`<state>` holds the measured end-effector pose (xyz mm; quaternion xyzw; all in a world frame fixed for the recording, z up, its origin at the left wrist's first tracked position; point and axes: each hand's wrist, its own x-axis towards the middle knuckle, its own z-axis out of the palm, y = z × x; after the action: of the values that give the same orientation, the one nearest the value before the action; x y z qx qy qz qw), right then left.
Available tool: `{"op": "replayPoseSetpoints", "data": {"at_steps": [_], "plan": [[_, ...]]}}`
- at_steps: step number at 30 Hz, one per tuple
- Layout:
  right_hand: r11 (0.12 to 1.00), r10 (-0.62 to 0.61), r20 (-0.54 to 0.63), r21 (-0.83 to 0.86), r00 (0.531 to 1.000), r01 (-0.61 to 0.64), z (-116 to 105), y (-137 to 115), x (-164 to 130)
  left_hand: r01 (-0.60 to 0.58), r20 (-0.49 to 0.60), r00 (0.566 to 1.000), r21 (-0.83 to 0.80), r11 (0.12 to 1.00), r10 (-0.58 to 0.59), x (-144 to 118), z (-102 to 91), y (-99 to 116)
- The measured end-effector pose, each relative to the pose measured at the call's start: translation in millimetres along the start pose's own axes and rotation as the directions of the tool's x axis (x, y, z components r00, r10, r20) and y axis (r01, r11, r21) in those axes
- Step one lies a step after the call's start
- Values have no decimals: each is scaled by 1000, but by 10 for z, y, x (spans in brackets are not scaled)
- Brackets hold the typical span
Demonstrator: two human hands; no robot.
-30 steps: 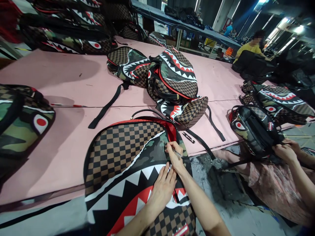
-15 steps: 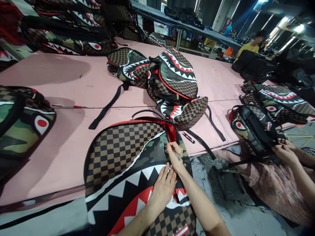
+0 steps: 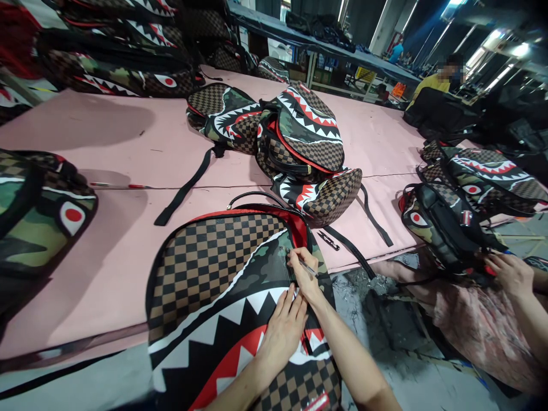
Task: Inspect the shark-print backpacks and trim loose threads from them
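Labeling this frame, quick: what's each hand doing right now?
Left hand: open, flat on the backpack, holding nothing.
Right hand: closed, pinching a thin metal tool against the backpack.

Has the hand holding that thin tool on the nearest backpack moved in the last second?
No. The right hand holds its thin tool at the same spot on the backpack, beside the left hand.

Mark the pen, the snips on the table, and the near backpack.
pen (image 3: 309, 267), head view, silver barrel past the fingers.
snips (image 3: 329, 240), head view, mid-body.
near backpack (image 3: 209, 262), head view, checkered panel.
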<state>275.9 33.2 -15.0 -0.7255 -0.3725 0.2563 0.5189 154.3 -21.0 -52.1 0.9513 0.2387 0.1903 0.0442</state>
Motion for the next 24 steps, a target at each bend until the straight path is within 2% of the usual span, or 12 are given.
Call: {"op": "replayPoseSetpoints", "data": {"at_steps": [7, 9, 11, 14, 17, 19, 24], "plan": [[999, -11, 10, -31, 1000, 11, -8, 15, -8, 2, -6, 1000, 5, 1000, -2, -1, -4, 2], [996, -52, 11, -73, 999, 53, -1, 35, -17, 8, 2, 1000, 7, 1000, -8, 3, -10, 9], [976, -152, 30, -150, 988, 155, 29, 64, -23, 25, 9, 1000, -7, 1000, -25, 6, -11, 17], [868, -309, 118, -371, 944, 330, 115, 110, -27, 46, 2, 999, -37, 998, -46, 8, 4, 23], [752, -340, 200, -528, 919, 394, 172, 126, -33, 44, -34, 998, -46, 998, -46, 8, 30, 23], [748, -359, 201, -522, 911, 410, 157, 117, -47, 46, -53, 997, -47, 998, -48, 4, 45, 24], [817, -430, 96, -381, 898, 432, 26, 102, -103, 45, -37, 998, -61, 997, -48, -22, 71, 31]]}}
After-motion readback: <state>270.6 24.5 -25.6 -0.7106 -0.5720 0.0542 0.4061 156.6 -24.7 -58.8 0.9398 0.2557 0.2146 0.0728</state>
